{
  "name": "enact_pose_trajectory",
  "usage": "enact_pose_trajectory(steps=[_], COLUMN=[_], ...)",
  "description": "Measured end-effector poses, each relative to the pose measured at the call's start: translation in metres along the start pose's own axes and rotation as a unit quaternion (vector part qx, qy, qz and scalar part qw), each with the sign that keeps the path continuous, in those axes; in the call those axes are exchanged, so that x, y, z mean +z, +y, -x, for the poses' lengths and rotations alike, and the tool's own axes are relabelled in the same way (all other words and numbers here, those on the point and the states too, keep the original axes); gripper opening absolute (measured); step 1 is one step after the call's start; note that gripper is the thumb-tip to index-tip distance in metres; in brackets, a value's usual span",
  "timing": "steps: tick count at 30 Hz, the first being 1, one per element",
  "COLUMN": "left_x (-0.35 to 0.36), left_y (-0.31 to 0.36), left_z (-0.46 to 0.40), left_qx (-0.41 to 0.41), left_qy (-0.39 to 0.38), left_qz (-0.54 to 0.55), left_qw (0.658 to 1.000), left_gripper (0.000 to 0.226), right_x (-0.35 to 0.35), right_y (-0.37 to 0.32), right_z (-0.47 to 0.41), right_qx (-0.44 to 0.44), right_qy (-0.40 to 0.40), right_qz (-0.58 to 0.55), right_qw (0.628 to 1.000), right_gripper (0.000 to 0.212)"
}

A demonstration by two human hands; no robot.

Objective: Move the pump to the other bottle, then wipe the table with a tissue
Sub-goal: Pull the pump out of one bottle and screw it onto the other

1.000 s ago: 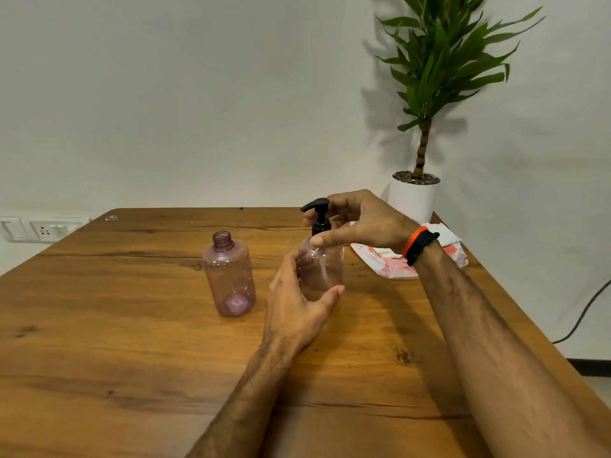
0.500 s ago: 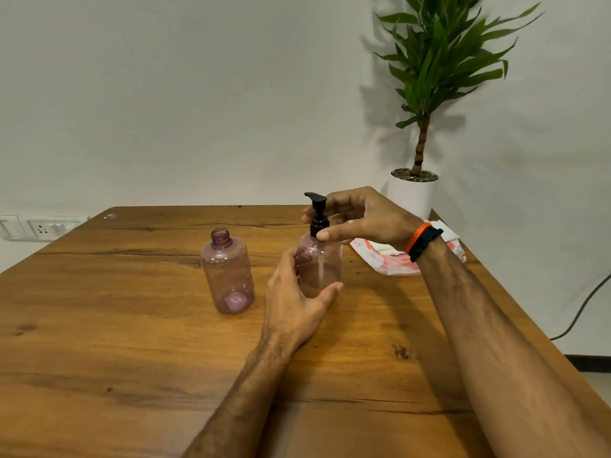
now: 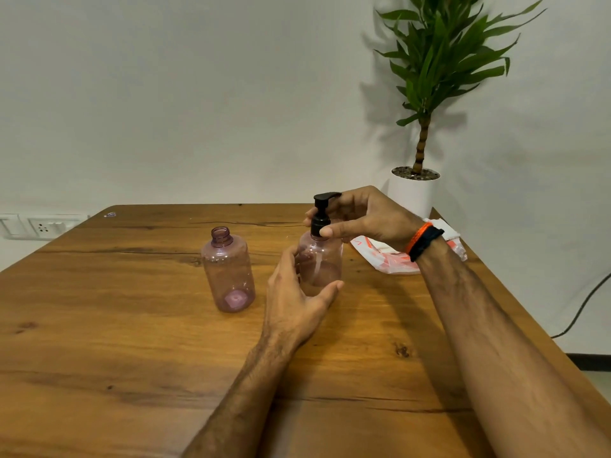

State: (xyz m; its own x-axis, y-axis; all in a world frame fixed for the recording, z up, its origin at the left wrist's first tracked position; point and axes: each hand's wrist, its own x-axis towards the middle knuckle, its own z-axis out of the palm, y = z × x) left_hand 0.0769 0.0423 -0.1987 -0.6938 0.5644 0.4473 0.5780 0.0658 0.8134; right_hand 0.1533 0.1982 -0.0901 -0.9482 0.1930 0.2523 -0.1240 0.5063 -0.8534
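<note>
Pump [image 3: 321, 215], black, sits on the neck of the right-hand pink bottle [image 3: 322, 262], which stands upright on the table [image 3: 132, 342] a little right of centre. Its spout now points right, toward the palm behind it; half a second ago it pointed left and toward the wall, and a second ago left, so the head has turned round on the neck. The bottle under it stands at the same spot as before.

Gripping the pump collar is the right hand [image 3: 367, 219], thumb in front and fingers [image 3: 309, 221] curled round the back, clamped on the collar just as in the earlier pictures. An orange band and a dark band ring that wrist.

Below it, the left hand [image 3: 294, 299] steadies the bottle: thumb tip at the near base, fingers wrapped round the left side, in the same grasp as before.

Left of this pair, just apart, the second pink bottle [image 3: 228, 269] stands upright with its neck open, unmoved.

Right of the bottles, partly behind the right wrist, lies a tissue packet [image 3: 390, 259], white and red, on the table. Past the far right corner a potted plant [image 3: 426, 94] stands in a white pot against the wall. A wall socket [image 3: 43, 226] shows at the far left.
</note>
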Motion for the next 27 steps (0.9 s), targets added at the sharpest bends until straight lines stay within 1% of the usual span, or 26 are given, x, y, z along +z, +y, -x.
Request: enact_pose_trajectory(steps=[4,7,9,11,12,14,17,21,23,25,27], left_x=[-0.001,-0.002,-0.002,-0.002,-0.002,-0.002,-0.001,-0.001,-0.001,-0.001,-0.001], left_y=[0.002,0.003,0.002,0.002,0.002,0.002,0.002,0.002,0.002,0.002,0.003], left_z=[0.000,0.000,0.000,0.000,0.000,0.000,0.000,0.000,0.001,0.001,0.001], left_qx=[0.000,0.001,0.001,0.000,0.001,0.003,0.003,0.004,0.005,0.004,0.000], left_qy=[-0.003,-0.006,-0.008,-0.009,-0.007,-0.003,-0.001,-0.005,-0.002,-0.002,-0.005], left_qz=[0.003,-0.002,0.000,0.002,0.003,0.004,0.004,0.004,0.003,0.006,0.008], left_qw=[1.000,1.000,1.000,1.000,1.000,1.000,1.000,1.000,1.000,1.000,1.000], left_gripper=[0.074,0.073,0.074,0.077,0.078,0.075,0.076,0.078,0.079,0.079,0.079], right_x=[0.003,0.006,0.007,0.006,0.006,0.004,0.006,0.008,0.009,0.009,0.008], right_y=[0.002,0.004,0.004,0.001,0.001,0.001,0.001,0.006,0.007,0.005,0.001], right_z=[-0.004,-0.008,-0.007,-0.003,-0.002,0.000,-0.002,-0.010,-0.011,-0.009,-0.004], right_qx=[0.003,0.002,-0.002,0.000,-0.001,-0.009,-0.006,0.002,0.001,0.001,0.004], right_qy=[0.036,0.052,0.046,0.021,0.005,-0.008,0.010,0.059,0.063,0.050,0.026], right_qz=[-0.011,-0.001,0.001,-0.005,-0.012,-0.025,-0.025,-0.018,-0.002,0.003,0.000], right_qw=[0.999,0.999,0.999,1.000,1.000,1.000,1.000,0.998,0.998,0.999,1.000], right_gripper=[0.036,0.027,0.031,0.045,0.048,0.047,0.046,0.031,0.032,0.033,0.045])
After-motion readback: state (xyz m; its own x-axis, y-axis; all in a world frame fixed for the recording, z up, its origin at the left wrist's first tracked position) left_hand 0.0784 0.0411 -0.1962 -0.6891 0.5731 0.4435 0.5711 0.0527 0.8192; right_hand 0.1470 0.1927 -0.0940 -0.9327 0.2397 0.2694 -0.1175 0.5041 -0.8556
